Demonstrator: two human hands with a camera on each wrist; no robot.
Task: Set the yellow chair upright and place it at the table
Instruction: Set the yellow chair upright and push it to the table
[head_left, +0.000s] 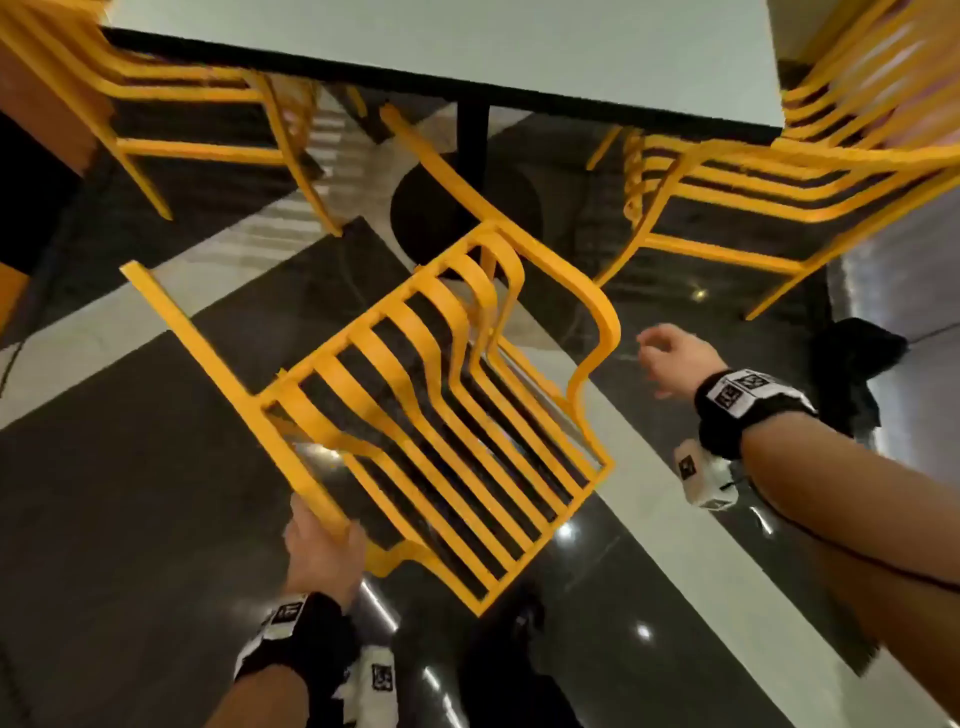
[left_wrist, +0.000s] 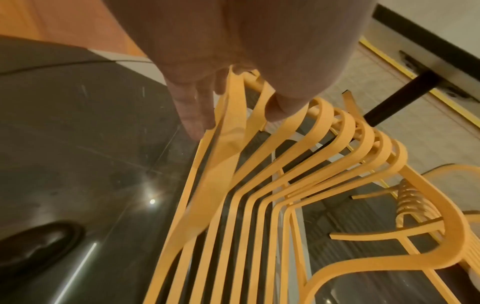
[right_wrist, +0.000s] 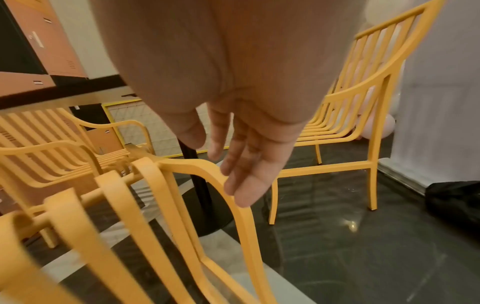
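Observation:
The yellow slatted chair is tipped over on a slant in front of the white-topped table, its legs pointing up and away toward the table. My left hand grips the near frame bar of the chair, thumb on one side and fingers on the other, as the left wrist view shows. My right hand hovers relaxed just right of the curved armrest. In the right wrist view its fingers reach over that armrest; contact cannot be told.
Two more yellow chairs stand at the table, one at the left and one at the right. The table's black pedestal rises behind the tipped chair. A black bag lies by the white wall at right. The floor is glossy dark tile.

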